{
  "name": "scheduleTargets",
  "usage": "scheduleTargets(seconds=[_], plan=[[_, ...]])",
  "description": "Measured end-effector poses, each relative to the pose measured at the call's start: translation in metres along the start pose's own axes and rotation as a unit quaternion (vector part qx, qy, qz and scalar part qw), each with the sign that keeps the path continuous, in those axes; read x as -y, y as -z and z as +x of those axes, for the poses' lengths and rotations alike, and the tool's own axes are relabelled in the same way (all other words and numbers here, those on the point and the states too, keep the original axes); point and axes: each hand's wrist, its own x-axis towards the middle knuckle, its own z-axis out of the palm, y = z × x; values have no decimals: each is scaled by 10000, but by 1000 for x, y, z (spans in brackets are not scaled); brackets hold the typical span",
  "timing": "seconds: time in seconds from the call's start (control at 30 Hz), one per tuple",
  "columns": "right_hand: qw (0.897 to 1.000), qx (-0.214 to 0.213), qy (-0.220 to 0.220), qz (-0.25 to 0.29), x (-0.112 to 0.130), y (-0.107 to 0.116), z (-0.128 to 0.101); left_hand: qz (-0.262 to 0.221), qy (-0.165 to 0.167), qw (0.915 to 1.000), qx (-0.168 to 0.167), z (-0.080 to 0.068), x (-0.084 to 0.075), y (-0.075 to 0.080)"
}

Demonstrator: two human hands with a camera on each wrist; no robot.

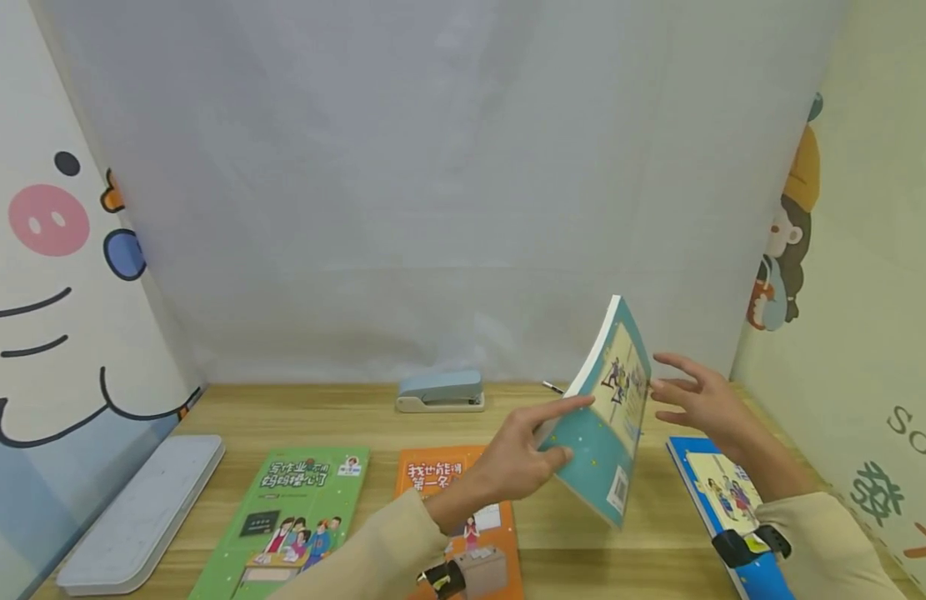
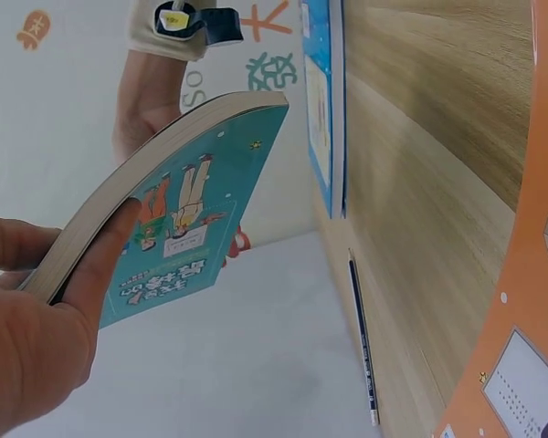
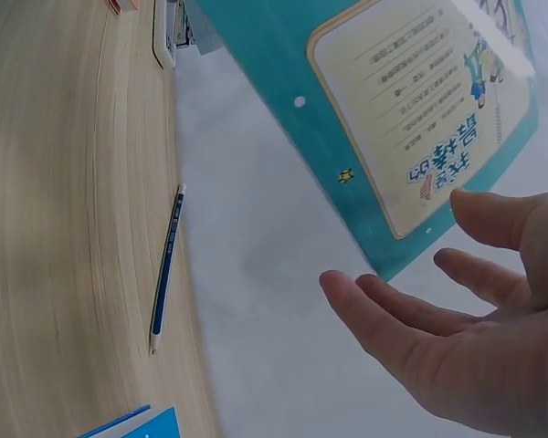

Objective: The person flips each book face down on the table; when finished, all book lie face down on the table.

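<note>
My left hand (image 1: 541, 446) holds a teal paperback (image 1: 608, 425) tilted up above the wooden desk (image 1: 658, 533). Its thumb lies on the cover and its index finger runs along the page edge. In the left wrist view the thumb (image 2: 110, 255) presses on the teal paperback (image 2: 187, 219). My right hand (image 1: 691, 398) hovers just right of the book with fingers spread and holds nothing. From the right wrist, the right hand (image 3: 457, 328) is open beneath the teal cover (image 3: 411, 109), a small gap between them.
Flat on the desk lie a blue book (image 1: 721, 500) at the right, an orange book (image 1: 463, 500) and a green book (image 1: 297, 517). A grey stapler (image 1: 440, 392) and a pen (image 1: 553, 386) sit by the back curtain. A white case (image 1: 140, 512) lies far left.
</note>
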Motion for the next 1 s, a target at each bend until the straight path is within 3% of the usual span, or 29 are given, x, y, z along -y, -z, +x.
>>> scheduleTargets(seconds=[0.37, 0.67, 1.0], plan=[[9936, 446, -66, 1035, -16, 4, 8, -276, 38, 9996, -7, -1, -4, 3], [9700, 941, -205, 2232, -24, 4, 12, -322, 102, 9994, -27, -3, -6, 5], [9476, 1441, 8, 2850, -36, 4, 14, -230, 99, 9996, 105, -7, -4, 7]])
